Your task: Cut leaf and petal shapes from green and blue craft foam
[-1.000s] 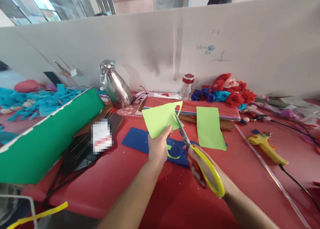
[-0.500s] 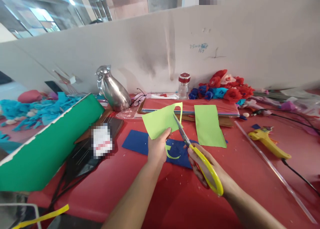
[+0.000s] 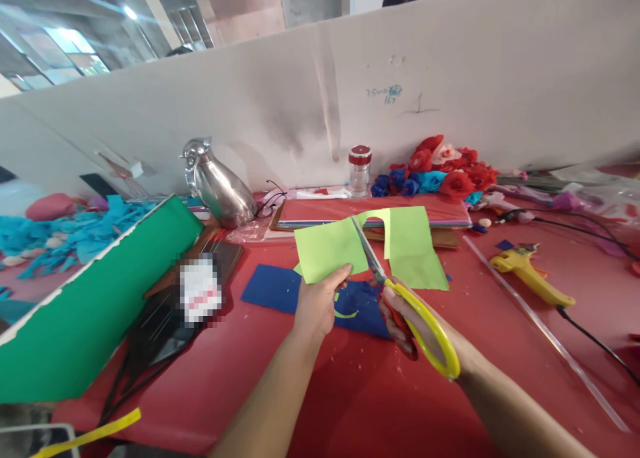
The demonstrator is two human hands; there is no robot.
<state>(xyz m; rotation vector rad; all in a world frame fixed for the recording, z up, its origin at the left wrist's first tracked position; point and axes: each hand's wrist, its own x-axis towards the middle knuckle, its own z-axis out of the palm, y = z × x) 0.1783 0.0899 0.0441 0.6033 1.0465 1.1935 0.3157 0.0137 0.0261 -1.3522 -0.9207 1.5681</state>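
Note:
My left hand [image 3: 317, 305] pinches the lower edge of a light green sheet [image 3: 327, 250], thumb on top. My right hand [image 3: 405, 315] grips a pair of scissors [image 3: 425, 331] with yellow and red handles. Their blades lie along the sheet's right edge, tips near its upper corner. A narrow curved strip [image 3: 375, 214] of the same green hangs off to the right of the blades, in front of a second green piece [image 3: 420, 258] on the table. Below my hands lies a dark blue sheet [image 3: 270, 288], partly hidden, with a thin curved green scrap [image 3: 345, 315] on it.
A steel jug [image 3: 225, 188], a red-lidded glass jar [image 3: 359, 175] and paper flowers [image 3: 450, 171] stand along the wall. Stacked coloured sheets [image 3: 320, 213] lie in front. On the right are a yellow glue gun [image 3: 533, 278] and a clear stick [image 3: 545, 335]; a green board [image 3: 100, 305] leans left.
The green sheet has turned in my left hand and its curved strip now spreads further right. The scissors have moved slightly right and down. The whole view has shifted a little.

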